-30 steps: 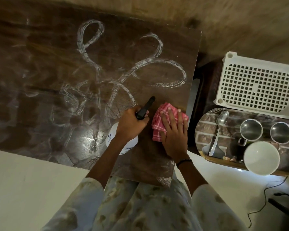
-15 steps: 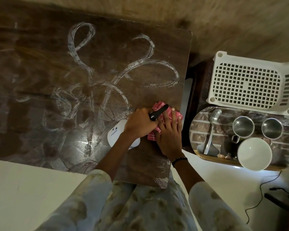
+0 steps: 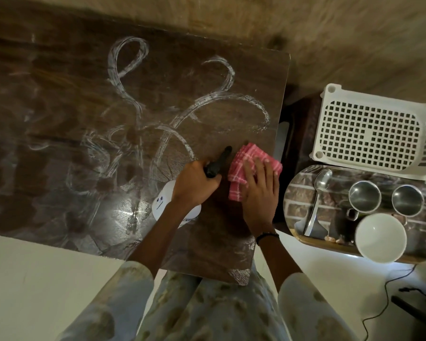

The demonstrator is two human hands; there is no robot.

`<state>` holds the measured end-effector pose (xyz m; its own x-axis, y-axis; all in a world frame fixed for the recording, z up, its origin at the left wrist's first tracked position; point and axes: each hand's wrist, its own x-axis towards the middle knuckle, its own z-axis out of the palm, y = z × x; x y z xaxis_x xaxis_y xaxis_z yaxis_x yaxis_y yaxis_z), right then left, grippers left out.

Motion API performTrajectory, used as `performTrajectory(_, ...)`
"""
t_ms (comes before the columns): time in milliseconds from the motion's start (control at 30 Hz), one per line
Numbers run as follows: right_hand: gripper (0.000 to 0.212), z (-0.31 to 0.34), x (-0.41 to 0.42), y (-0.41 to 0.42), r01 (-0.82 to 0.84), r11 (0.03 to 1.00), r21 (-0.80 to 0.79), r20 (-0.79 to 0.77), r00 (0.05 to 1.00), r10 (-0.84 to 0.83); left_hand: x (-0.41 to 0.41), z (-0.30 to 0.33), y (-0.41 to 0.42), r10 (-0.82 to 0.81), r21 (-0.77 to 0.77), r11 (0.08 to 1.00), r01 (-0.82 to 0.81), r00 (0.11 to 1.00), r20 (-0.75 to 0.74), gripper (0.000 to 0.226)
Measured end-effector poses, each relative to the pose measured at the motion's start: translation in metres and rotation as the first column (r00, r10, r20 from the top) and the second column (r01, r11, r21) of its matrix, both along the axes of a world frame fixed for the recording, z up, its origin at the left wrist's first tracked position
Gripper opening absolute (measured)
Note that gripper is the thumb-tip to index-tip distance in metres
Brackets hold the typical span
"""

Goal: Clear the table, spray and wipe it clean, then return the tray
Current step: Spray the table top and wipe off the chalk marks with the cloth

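Left hand [image 3: 194,184] grips the spray bottle [image 3: 166,205]; right hand [image 3: 260,193], fingers [image 3: 262,168] flat, presses the pink cloth [image 3: 244,163] — it should sweep the streaks at upper left.

I see the folded pink checked cloth [image 3: 252,168] flat on the streaked brown table [image 3: 59,143]. The white spray bottle [image 3: 164,200] stands just left. The tray [image 3: 303,195] sits off-table, loaded.

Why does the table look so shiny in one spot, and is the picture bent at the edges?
Head view: a light glares off the wet tabletop beside the spray bottle held in the left hand; the foam streaks catch the light too. The wide lens bows the table edges. Far corners look soft and dim, while the right hand on the pink cloth is sharp.
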<state>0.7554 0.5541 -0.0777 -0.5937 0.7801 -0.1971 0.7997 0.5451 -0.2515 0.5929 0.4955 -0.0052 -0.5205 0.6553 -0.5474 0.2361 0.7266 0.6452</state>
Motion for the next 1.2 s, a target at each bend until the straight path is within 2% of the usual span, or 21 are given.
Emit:
performTrajectory(133,0.053,-0.008,-0.032,0.048,0.133,0.991,-0.020,-0.026,0.991,-0.134,-0.012,0.001,-0.006,0.082,0.037,0.996,-0.082,0.997,0.012,0.011)
performTrajectory(267,0.065,-0.014,-0.066,0.077,0.110,0.994,-0.014,0.030,0.994,-0.110,-0.023,0.002,-0.012,0.137,0.058,0.989,-0.137,0.991,0.007,0.011)
performTrajectory(433,0.071,-0.015,-0.075,0.041,-0.085,0.996,-0.026,0.001,0.996,0.085,-0.032,0.004,-0.016,0.122,0.073,0.990,-0.122,0.992,-0.005,0.010)
performTrajectory(567,0.068,-0.017,-0.039,0.001,-0.247,0.968,-0.031,-0.016,0.969,0.247,-0.038,0.005,-0.015,0.107,0.062,0.992,-0.106,0.994,-0.025,0.010)
performTrajectory(633,0.067,-0.020,-0.016,0.003,-0.294,0.956,-0.013,0.028,0.955,0.294,-0.041,0.005,-0.015,0.106,0.069,0.992,-0.103,0.994,-0.033,0.009)
performTrajectory(700,0.068,-0.019,-0.004,0.022,-0.246,0.969,0.023,0.080,0.967,0.243,-0.045,0.006,-0.014,0.100,0.075,0.992,-0.098,0.995,-0.025,0.007)
performTrajectory(833,0.067,-0.014,-0.028,0.074,-0.020,0.996,0.082,0.065,0.998,0.015,-0.049,0.002,-0.012,0.109,0.084,0.991,-0.108,0.994,-0.006,0.008)
performTrajectory(1000,0.068,-0.017,-0.089,0.102,0.081,0.995,0.066,0.099,0.991,-0.087,-0.051,-0.001,-0.008,0.174,0.092,0.980,-0.174,0.985,0.005,0.007)
performTrajectory(1067,0.069,-0.017,-0.103,0.095,0.061,0.997,0.056,0.105,0.992,-0.066,-0.051,-0.001,-0.005,0.186,0.086,0.979,-0.186,0.982,0.012,0.008)
performTrajectory(1200,0.067,-0.015,-0.099,0.057,-0.127,0.992,0.023,0.052,0.991,0.126,-0.050,0.002,0.001,0.164,0.092,0.982,-0.164,0.986,0.002,0.015)
